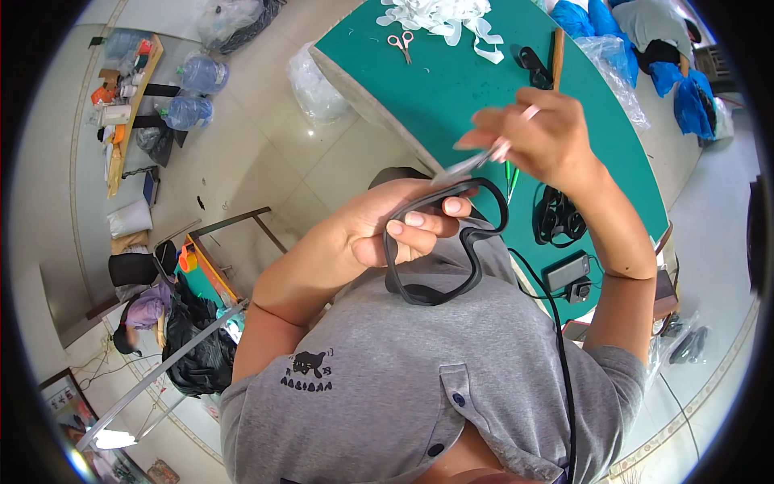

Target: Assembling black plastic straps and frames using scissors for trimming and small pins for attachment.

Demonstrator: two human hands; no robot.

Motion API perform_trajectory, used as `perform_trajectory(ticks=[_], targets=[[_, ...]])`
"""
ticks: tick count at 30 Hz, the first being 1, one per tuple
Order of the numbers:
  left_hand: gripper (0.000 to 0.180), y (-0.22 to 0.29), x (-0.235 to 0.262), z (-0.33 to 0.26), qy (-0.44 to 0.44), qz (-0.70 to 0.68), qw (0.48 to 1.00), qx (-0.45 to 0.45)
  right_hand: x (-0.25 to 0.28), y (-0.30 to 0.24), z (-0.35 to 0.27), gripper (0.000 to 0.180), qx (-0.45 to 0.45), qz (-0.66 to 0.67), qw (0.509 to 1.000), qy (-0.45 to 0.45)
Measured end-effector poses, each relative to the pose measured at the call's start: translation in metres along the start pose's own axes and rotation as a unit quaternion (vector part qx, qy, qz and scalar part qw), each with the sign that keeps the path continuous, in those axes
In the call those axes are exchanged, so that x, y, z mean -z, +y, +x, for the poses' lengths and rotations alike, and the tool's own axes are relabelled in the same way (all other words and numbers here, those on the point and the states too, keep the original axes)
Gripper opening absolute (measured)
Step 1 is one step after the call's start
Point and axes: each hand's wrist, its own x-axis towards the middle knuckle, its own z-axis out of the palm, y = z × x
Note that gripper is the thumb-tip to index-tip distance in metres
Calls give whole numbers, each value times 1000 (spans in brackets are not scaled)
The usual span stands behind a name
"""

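My left hand (pixel 413 222) grips a black, curved, goggle-shaped rubbery frame (pixel 427 295) in front of my chest. Its fingers wrap over one side, and the open loop hangs below them. My right hand (pixel 550 137) is raised just above and to the right, closed on small scissors (pixel 463 168) with pink handles. Their metal blades, smeared by motion, point down-left at the frame's upper edge; whether they touch it I cannot tell. Under the right hand, a slim green tool (pixel 513 179) lies on the green tabletop (pixel 451 105).
Another pair of pink scissors (pixel 405 47) and a heap of white strips (pixel 439 18) lie at the table's far end. A wooden handle (pixel 558 58), coiled black cable (pixel 556 219) and power adapter (pixel 567 271) sit on the right. A black cord (pixel 562 347) runs down my shirt.
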Motion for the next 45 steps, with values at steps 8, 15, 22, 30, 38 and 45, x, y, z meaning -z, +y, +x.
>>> perform_trajectory(ticks=[8, 15, 22, 30, 38, 45], targets=[[24, 21, 25, 10, -137, 132, 951, -244, -19, -47, -9, 40, -508, 625, 590, -60], [21, 46, 32, 5, -82, -14, 964, -251, -26, -55, -12, 28, -559, 724, 405, 10], [20, 46, 35, 5, -99, -73, 972, -200, -21, -54, -3, 28, -611, 705, 359, 30], [24, 44, 38, 2, -126, -21, 967, -218, -26, -51, -5, 24, -584, 745, 316, 59], [42, -5, 18, 6, -27, 328, 861, -387, -29, -47, -10, 24, -593, 684, 382, 186], [43, -16, 10, 6, -58, 450, 703, -548, -37, -63, -15, 28, -583, 677, 423, 151]])
